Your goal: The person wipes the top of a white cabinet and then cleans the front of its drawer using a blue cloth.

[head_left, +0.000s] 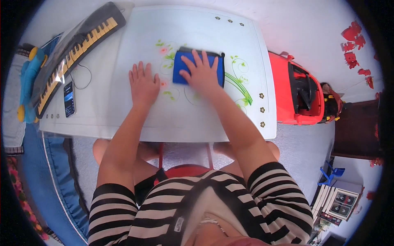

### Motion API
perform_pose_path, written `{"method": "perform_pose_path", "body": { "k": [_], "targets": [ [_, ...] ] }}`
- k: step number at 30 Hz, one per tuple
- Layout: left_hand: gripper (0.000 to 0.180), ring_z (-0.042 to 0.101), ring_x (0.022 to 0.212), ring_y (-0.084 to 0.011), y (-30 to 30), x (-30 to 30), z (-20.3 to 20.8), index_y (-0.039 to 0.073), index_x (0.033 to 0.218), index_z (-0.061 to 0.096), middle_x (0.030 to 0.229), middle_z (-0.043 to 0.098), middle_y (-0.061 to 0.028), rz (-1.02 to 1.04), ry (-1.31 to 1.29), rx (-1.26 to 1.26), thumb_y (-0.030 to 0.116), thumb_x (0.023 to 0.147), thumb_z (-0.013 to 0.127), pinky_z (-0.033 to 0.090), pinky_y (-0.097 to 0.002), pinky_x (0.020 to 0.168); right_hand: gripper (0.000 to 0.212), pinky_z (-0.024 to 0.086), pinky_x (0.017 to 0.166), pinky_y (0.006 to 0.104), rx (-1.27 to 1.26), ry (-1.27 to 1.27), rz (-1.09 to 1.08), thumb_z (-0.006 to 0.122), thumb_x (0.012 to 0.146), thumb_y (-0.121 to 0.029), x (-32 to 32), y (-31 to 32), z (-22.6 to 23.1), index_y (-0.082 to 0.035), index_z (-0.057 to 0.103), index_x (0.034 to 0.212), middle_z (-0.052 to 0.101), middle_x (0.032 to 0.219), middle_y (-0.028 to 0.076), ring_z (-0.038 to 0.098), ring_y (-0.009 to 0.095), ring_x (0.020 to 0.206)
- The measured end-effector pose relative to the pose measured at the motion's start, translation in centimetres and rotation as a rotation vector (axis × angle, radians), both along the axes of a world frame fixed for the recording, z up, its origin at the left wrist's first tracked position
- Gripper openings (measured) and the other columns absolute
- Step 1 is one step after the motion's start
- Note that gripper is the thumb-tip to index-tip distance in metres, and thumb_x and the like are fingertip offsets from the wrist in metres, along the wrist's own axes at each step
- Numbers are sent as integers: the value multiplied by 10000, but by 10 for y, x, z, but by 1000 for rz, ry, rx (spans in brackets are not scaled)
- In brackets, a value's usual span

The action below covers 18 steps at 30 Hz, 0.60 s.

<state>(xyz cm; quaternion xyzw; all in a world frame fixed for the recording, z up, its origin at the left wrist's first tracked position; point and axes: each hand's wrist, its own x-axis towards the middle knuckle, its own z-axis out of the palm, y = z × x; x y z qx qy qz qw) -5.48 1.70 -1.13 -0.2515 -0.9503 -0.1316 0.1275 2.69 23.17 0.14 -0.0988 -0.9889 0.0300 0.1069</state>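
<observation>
Right hand [201,74] pressed flat, fingers spread, on a blue pouch [198,67] near the middle of the white tabletop [135,41], left hand [143,84] flat just beside it, fingers slightly apart, toy keyboard [76,49] along the far left corner.

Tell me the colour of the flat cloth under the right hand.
Blue with a dark edge, flat cloth under right hand; head view.

Bright, even daylight, soft shadows; slight haze, strong fisheye bend + dark vignette at edges.
</observation>
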Motion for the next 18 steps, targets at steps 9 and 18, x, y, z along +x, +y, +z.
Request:
{"method": "perform_pose_path", "body": {
  "k": [9, 18],
  "targets": [
    [542, 306, 1470, -390, 3, -1, 2, 57, 1451, 472, 1547, 402, -205, -33, 37, 5, 326, 985, 541, 197, -531, 1224, 634, 46, 1147, 748, -3, -18, -171, 356, 999, -657, -94, 37, 2, -356, 381, 1556, 245, 1673, 68, 164, 365, 1543],
    [559, 302, 1480, -373, 0, -3, 0, 64, 1464, 473, 1551, 408, -195, -9, 32, -1, 355, 989, 520, 177, -507, 1235, 590, 100, 1151, 734, -2, -5, 41, 493, 983, -577, 64, -22, 12, -328, 452, 1517, 315, 1637, 98, 199, 368, 1528]
  ]
}}
